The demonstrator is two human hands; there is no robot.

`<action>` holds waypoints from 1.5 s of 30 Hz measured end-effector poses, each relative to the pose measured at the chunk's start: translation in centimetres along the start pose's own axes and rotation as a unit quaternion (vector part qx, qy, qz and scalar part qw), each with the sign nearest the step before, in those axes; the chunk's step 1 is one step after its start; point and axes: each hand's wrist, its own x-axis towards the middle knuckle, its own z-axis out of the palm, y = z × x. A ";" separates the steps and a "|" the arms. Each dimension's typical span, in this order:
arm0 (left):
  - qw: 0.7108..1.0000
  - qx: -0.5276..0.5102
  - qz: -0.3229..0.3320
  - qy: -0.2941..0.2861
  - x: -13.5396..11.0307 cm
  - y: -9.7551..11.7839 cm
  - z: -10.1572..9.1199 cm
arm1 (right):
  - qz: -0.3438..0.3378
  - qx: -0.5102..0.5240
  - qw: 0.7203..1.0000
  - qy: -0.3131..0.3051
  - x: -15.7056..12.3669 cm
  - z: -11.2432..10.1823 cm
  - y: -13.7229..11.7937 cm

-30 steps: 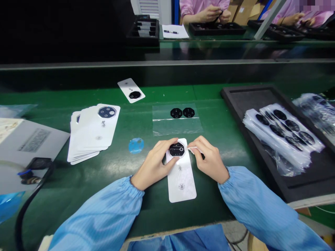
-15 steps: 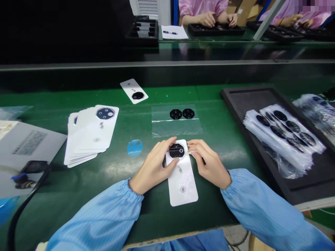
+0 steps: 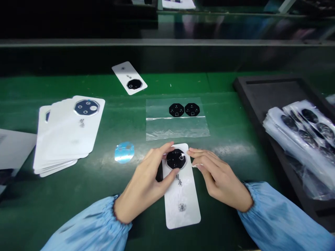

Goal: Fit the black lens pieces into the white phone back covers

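Observation:
A white phone back cover (image 3: pixel 181 195) lies on the green belt (image 3: pixel 230 139) before me. A black octagonal lens plate (image 3: pixel 176 158) sits at its top end. My left hand (image 3: pixel 146 183) pinches that plate with thumb and fingers. At the cover's right edge my right hand (image 3: pixel 218 177) rests with its fingers closed on a small white scrap (image 3: pixel 195 165). A clear film sheet (image 3: pixel 176 120) just beyond carries two more black octagonal plates (image 3: pixel 184 109).
A fanned stack of white covers (image 3: pixel 64 134) lies at the left, a single cover (image 3: pixel 129 78) farther back. A blue round sticker (image 3: pixel 124 152) lies near my left hand. A black tray (image 3: pixel 264 94) at the right holds bagged lens plates (image 3: pixel 300 134).
The view has tilted down and drawn closer, and the people at the far bench are out of sight. My hands stay on the cover and plate, with the fingers slightly shifted.

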 end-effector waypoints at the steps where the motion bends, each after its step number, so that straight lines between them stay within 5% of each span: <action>1: 1.000 0.002 -0.006 0.003 -0.1 0.0 0.0 | 0.002 0.003 1.000 -0.001 0.0 0.0 -0.1; 45: 0.999 -0.001 -0.034 -0.039 1.7 1.0 -1.1 | -0.012 -0.018 1.000 -0.012 -0.1 0.0 -0.1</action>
